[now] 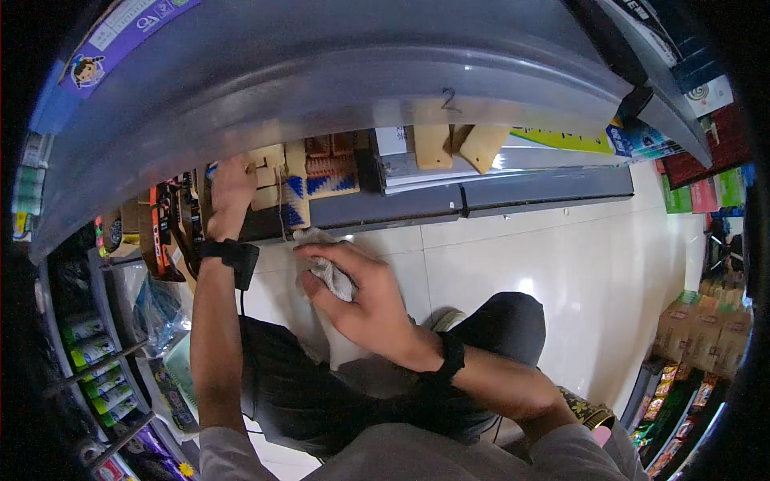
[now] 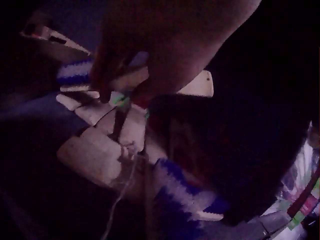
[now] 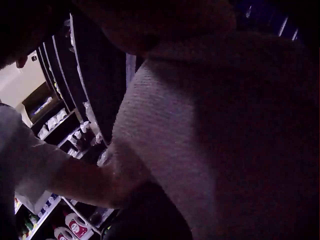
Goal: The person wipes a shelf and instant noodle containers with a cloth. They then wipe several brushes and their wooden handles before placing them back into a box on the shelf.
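In the head view my right hand grips a crumpled pale cloth between thumb and fingers, above my lap. The same cloth fills much of the right wrist view. My left hand reaches under the shelf's front edge, beside wooden brushes with blue and pale bristles. In the dark left wrist view, the left hand has its fingers curled down at a small wooden piece, over a pile of wooden brush pieces; its fingertips are partly hidden.
A grey shelf overhangs the brushes. Two wooden boards lie to their right on the lower shelf. Orange and black packages stand left of my left hand. Pale floor tiles show below the lower shelf, with packaged goods at both sides.
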Demonstrator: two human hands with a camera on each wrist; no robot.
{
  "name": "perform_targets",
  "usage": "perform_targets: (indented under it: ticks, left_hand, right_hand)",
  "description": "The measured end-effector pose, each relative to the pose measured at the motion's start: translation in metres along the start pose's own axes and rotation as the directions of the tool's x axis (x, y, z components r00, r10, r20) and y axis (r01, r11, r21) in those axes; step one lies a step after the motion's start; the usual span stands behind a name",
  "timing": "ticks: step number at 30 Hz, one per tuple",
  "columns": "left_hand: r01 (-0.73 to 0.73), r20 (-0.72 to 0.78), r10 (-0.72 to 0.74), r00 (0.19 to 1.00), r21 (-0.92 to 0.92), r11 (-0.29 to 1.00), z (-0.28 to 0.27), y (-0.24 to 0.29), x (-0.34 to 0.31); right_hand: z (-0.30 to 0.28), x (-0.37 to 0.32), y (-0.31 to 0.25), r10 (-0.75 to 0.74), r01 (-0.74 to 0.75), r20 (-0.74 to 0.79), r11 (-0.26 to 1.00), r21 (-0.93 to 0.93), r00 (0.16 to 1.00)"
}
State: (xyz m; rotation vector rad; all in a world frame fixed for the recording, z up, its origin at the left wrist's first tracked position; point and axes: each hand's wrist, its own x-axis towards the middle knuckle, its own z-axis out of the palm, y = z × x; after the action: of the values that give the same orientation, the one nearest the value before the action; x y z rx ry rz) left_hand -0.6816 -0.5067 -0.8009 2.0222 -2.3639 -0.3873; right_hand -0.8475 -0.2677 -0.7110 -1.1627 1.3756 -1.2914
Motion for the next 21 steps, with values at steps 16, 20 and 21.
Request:
perform_targets:
  ticks: [16, 20, 21]
  left_hand:
    - [-0.300, -0.099, 0.485, 0.869, -0.884, 0.358, -0.061, 0.067, -0.140]
    - [-0.321, -0.036, 0.558, 0.829, -0.848, 0.421, -0.050, 0.074, -0.138]
    - [-0.392, -0.097, 0.599, 0.795, -0.836, 0.385, -0.050, 0.075, -0.134]
  right_hand:
    - [0.001, 0.014, 0.001, -0.208, 0.228, -0.209, 0.970, 0.080, 0.956]
    - [0.003, 0.016, -0.001, -0.370, 0.373, -0.075, 0.928, 0.025, 0.926]
    - [0.002, 0.018, 0.001, -0.401, 0.402, -0.037, 0.916, 0.010, 0.915]
